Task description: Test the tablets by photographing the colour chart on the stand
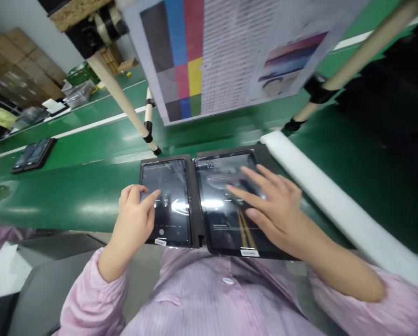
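Note:
Two dark tablets lie side by side in a black tray (196,200) on the green conveyor belt (83,191) right in front of me. My left hand (134,219) rests at the left tablet (167,200), its index finger stretched onto the screen and the other fingers curled. My right hand (272,203) hovers flat over the right tablet (230,205), fingers spread and reaching across its lit screen. Neither hand holds anything.
A printed colour test chart (230,51) hangs overhead on cream pipes (121,98). A white foam roll (335,205) lies along the right of the tray. Another black tray of tablets (34,154) sits far left on the belt. Cardboard boxes (20,60) stand behind.

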Demonstrator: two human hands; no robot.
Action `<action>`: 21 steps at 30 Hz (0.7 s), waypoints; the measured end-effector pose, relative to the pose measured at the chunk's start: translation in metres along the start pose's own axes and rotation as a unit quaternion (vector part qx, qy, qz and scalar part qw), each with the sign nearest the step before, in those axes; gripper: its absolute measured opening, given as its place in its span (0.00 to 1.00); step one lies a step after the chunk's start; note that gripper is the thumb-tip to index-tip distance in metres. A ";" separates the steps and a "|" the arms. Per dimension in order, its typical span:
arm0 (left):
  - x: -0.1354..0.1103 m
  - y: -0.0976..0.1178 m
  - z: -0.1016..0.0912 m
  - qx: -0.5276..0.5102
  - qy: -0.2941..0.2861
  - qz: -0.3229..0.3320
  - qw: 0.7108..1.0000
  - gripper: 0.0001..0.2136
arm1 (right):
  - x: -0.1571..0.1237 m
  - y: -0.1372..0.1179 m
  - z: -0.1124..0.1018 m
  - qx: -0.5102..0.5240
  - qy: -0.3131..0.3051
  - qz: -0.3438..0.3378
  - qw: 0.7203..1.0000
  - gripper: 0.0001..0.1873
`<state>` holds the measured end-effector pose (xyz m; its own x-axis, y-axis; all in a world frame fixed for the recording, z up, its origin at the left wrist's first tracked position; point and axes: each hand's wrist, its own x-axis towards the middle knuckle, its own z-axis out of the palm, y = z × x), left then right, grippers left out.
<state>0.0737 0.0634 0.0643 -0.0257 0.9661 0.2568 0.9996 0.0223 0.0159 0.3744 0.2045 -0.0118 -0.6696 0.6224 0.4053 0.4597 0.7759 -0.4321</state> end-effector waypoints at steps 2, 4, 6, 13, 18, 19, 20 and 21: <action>-0.011 -0.007 0.012 0.028 -0.002 -0.041 0.999 0.20 | -0.003 0.001 -0.004 0.017 0.021 0.013 1.000 0.23; -0.015 -0.009 0.022 0.048 -0.010 -0.067 0.997 0.21 | -0.006 0.002 -0.007 0.014 0.033 0.039 0.999 0.23; -0.018 -0.009 0.029 0.065 -0.024 -0.075 0.995 0.21 | -0.012 0.003 -0.009 0.000 0.042 0.063 0.997 0.23; -0.030 -0.010 0.030 0.034 0.029 -0.060 0.997 0.17 | -0.033 0.003 -0.014 -0.082 0.039 0.099 0.991 0.23; -0.031 0.001 0.032 -0.016 0.015 -0.025 0.999 0.17 | -0.038 0.001 -0.014 -0.103 0.026 0.102 0.989 0.25; -0.030 0.004 0.033 -0.018 0.012 -0.024 0.999 0.18 | -0.038 0.001 -0.013 -0.103 0.025 0.100 0.989 0.25; -0.029 0.008 0.033 -0.020 0.009 -0.024 0.999 0.18 | -0.038 0.001 -0.013 -0.100 0.025 0.095 0.990 0.24; -0.028 0.010 0.033 -0.021 0.005 -0.026 0.999 0.18 | -0.038 0.002 -0.012 -0.098 0.030 0.091 0.991 0.24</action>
<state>0.0852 0.0452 0.0256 -0.0784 0.9612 0.2645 0.9956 0.0618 0.0708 0.4083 0.1832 -0.0183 -0.5318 0.7546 0.3844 0.6778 0.6514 -0.3410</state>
